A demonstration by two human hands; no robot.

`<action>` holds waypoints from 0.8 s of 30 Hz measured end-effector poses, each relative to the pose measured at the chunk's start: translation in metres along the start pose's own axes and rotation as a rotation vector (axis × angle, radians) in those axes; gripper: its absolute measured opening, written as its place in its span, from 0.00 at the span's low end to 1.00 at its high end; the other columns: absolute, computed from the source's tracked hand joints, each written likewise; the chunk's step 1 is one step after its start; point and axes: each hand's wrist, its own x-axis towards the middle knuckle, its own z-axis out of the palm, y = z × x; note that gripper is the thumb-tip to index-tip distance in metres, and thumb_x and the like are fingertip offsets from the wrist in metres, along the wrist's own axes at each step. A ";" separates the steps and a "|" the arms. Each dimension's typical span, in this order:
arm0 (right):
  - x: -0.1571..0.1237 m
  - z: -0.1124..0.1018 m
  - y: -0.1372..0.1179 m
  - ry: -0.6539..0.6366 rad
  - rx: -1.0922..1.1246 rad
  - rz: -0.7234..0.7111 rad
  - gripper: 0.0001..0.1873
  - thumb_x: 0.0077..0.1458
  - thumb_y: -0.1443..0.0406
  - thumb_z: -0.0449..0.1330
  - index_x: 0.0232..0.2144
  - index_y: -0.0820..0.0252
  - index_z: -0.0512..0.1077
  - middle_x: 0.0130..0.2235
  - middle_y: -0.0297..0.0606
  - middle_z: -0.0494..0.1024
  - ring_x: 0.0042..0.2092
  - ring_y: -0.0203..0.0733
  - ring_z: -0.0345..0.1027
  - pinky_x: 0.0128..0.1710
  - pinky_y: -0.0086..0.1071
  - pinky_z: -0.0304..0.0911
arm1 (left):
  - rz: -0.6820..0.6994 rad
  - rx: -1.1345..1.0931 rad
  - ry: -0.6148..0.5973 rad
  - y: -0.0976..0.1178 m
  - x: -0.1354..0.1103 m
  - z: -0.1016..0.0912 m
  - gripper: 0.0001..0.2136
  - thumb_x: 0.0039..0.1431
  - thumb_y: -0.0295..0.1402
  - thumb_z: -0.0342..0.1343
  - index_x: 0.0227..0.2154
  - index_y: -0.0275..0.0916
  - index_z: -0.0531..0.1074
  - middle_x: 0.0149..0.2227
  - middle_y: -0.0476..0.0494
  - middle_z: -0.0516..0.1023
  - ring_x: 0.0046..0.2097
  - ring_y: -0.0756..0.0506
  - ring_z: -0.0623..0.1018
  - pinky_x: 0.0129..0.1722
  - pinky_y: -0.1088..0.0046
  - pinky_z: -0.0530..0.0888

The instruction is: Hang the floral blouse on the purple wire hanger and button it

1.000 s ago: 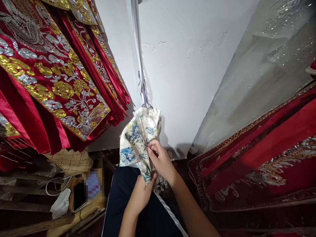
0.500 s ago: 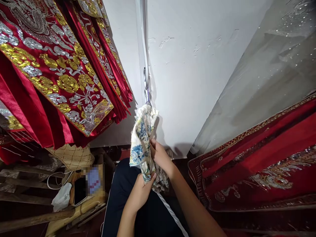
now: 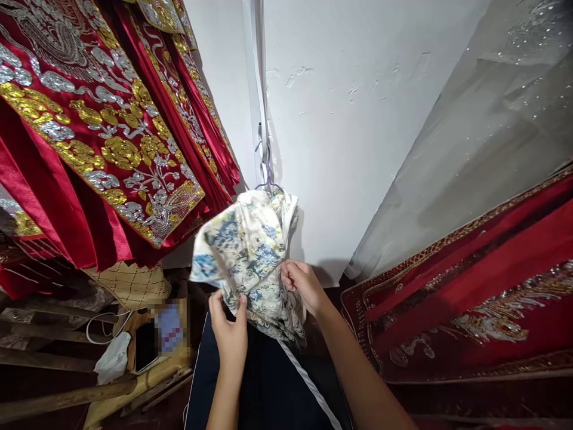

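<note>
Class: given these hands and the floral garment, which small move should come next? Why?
Probably the right hand should ease the gathered fabric beside it outward: the floral garment hangs from a hanger, its lower right bunched, while the left hand is at its flatter left side.

I see the garment (image 3: 257, 239) hanging from a thin purple hanger (image 3: 268, 171) in front of the white wall (image 3: 340, 131). It is cream, printed with blue flowers and touches of yellow and green. Its upper part faces me, crumpled, and one part flares out to my left. Lower right, it bunches into tight, shadowed folds, and I can't make out its far side.
</note>
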 end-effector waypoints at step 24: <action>0.038 0.015 -0.089 0.038 0.007 -0.104 0.11 0.53 0.63 0.59 0.22 0.62 0.70 0.16 0.28 0.64 0.17 0.28 0.50 0.17 0.25 0.42 | 0.246 0.114 -0.401 0.006 0.009 0.047 0.08 0.64 0.32 0.49 0.28 0.41 0.64 0.29 0.48 0.67 0.33 0.46 0.68 0.35 0.73 0.64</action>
